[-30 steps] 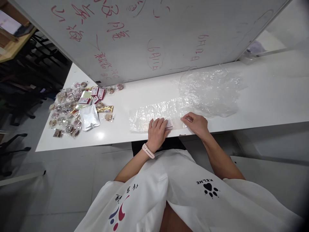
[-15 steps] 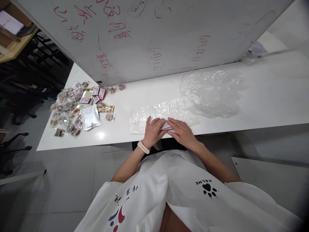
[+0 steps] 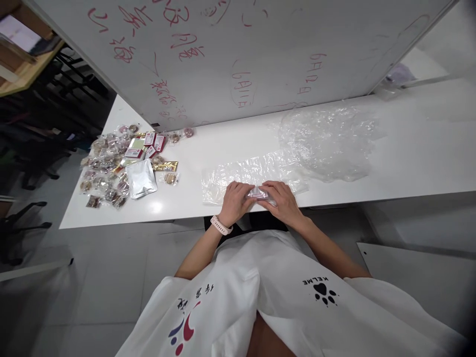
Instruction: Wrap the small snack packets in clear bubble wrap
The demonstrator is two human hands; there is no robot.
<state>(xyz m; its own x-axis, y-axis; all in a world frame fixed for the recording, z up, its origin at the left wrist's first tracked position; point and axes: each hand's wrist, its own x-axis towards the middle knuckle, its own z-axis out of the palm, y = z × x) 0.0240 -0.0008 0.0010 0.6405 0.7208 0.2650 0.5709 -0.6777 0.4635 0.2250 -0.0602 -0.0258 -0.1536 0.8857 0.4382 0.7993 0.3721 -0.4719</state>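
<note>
Between my two hands, close to the table's front edge, is a small white and dark-red box with clear plastic about it. My left hand, with a pale pink band at the wrist, grips its left end. On its right end close the fingers and thumb of my right hand. Partly under the hands lies a flat sheet of clear bubble wrap. The fingers cover much of the box, so its print cannot be read.
A heap of clear bubble wrap lies to the right. At the left are many small wrapped pieces, several red and white boxes, a silver pouch and a gold sachet. Behind stands a whiteboard.
The fingers of both hands have drawn in from lying flatter to a bent grip around the box. More of its clear-wrapped top shows between them. The view has shifted slightly.
</note>
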